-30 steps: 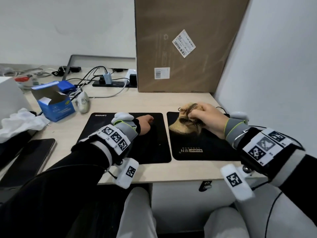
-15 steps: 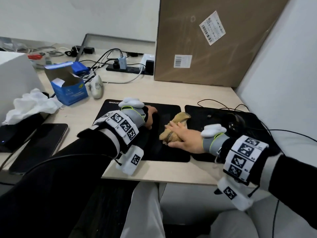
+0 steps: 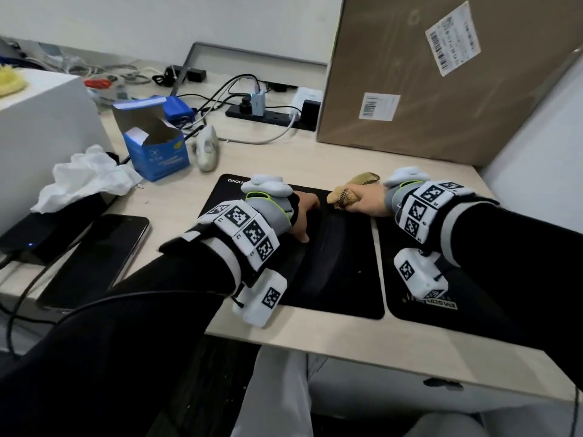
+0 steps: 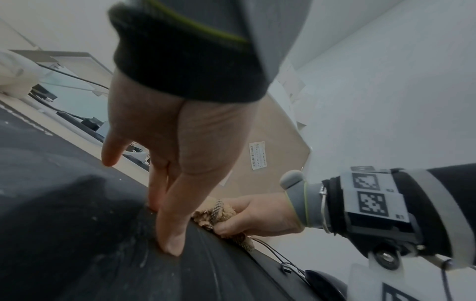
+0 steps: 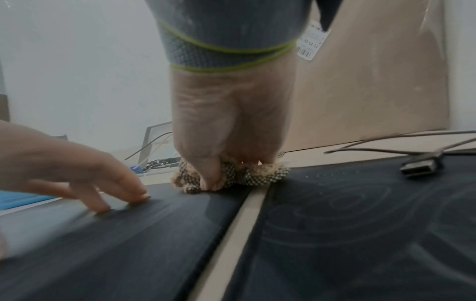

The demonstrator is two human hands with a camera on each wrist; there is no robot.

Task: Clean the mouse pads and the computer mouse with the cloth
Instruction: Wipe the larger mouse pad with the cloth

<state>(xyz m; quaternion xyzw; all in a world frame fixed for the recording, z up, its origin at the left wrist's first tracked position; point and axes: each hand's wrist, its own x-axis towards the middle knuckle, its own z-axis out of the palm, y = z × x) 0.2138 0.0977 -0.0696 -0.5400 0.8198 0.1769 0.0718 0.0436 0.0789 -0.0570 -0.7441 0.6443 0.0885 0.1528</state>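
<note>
Two black mouse pads lie side by side on the desk: the left pad (image 3: 340, 272) (image 5: 123, 244) and the right pad (image 3: 410, 298) (image 5: 360, 224). My right hand (image 3: 366, 200) (image 5: 226, 130) grips a bunched tan cloth (image 3: 342, 195) (image 5: 247, 175) (image 4: 219, 213) and holds it down on the far right corner of the left pad, by the gap. With straight fingers, my left hand (image 3: 301, 216) (image 4: 170, 193) presses on the left pad. A dark mouse (image 4: 324, 285) shows on the right pad only in the left wrist view; my right arm hides it from the head camera.
A USB plug (image 5: 419, 165) and its cable lie on the right pad. A big cardboard box (image 3: 441, 74) stands behind. To the left are a blue carton (image 3: 157, 149), a pale handheld device (image 3: 206, 146), white tissue (image 3: 88, 181), a phone (image 3: 94, 260) and a power strip (image 3: 268, 115).
My right hand carried the cloth off the right pad, leftward onto the left pad, then up to its far right corner. My left hand stayed pressed on the left pad.
</note>
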